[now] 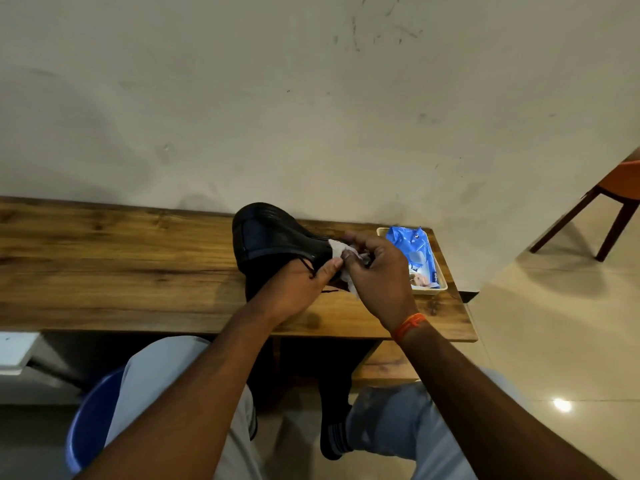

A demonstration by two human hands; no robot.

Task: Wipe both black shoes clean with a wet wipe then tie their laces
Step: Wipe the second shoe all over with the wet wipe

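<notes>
Now my left hand [298,289] grips the black shoe [273,244], tipped on its side above the desk [104,265] so my right hand [377,271] can pinch the wipe [341,252] and rub it

The long brown wooden desk [121,265] shows dark grain lines and looks a bit shiny. The black shoe [273,237] is smooth and glossy. The blue plastic wipe packet [414,252] shines, near the desk's right edge.
</notes>
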